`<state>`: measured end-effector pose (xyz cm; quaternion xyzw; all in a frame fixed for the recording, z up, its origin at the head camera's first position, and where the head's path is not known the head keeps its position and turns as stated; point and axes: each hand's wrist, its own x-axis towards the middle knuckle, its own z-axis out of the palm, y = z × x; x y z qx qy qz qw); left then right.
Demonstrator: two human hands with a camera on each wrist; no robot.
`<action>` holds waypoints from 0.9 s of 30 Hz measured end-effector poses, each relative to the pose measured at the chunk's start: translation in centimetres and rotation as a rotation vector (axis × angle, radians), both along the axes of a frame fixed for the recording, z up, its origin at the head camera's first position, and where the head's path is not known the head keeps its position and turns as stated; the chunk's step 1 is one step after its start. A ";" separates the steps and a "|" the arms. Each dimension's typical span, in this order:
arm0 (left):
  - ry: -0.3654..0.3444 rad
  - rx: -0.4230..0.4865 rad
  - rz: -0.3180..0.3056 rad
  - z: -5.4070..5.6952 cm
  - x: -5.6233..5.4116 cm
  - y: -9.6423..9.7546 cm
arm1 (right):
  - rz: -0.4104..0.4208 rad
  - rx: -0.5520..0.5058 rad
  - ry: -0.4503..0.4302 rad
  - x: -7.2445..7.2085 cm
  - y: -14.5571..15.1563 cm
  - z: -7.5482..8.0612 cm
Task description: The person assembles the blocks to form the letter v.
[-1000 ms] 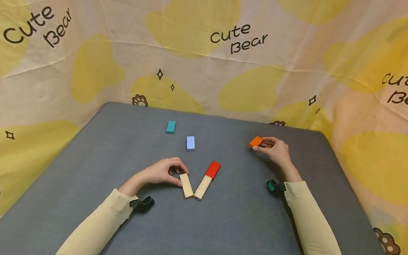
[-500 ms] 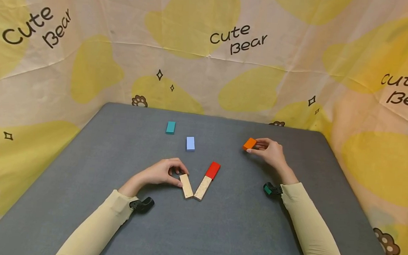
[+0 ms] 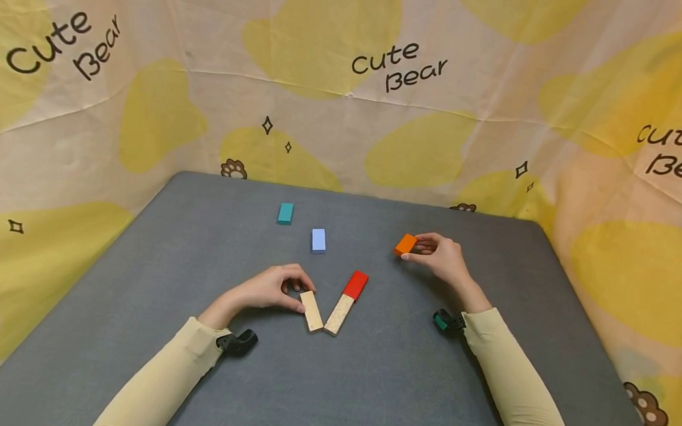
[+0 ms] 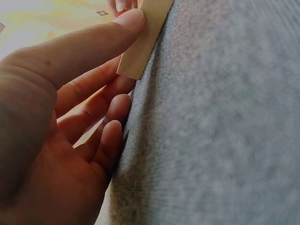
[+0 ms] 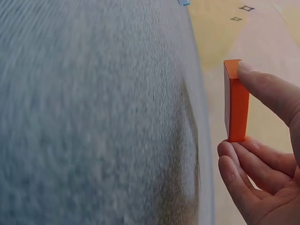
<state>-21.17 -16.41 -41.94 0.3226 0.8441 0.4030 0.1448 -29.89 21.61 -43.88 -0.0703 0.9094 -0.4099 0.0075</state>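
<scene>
My left hand [image 3: 269,287] pinches a plain wooden block [image 3: 312,311] at its far end, thumb on one side and fingers on the other; the left wrist view shows the wooden block [image 4: 146,40] lying along the grey cloth. A second wooden block [image 3: 339,314] meets its near end, making a V, and a red block [image 3: 356,285] continues that arm of the V. Over at the right, my right hand [image 3: 444,257] grips an orange block [image 3: 405,245] between thumb and fingertips. In the right wrist view the orange block [image 5: 239,105] is held up off the cloth.
Farther back on the grey table [image 3: 365,390] lie a light blue block [image 3: 318,240] and a teal block [image 3: 285,213]. A patterned yellow and cream curtain [image 3: 327,56] surrounds the table at the back and sides.
My right hand has carried the orange block leftward and slightly nearer, towards the red block. The left hand and the blocks on the table have stayed in place.
</scene>
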 end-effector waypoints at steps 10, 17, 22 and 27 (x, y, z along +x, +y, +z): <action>0.015 0.005 0.001 0.2 0.2 0.1 | 0.039 0.010 0.025 0.4 -1.2 0.4; 0.016 0.002 0.006 -0.8 -0.3 0.0 | 0.069 0.015 0.030 0.8 -1.7 0.6; 0.031 -0.007 0.018 -2.8 -1.2 -0.4 | 0.086 0.029 0.035 1.0 -2.2 0.8; 0.033 -0.003 0.016 -3.3 -1.6 -0.7 | 0.094 0.041 0.039 1.0 -2.5 0.8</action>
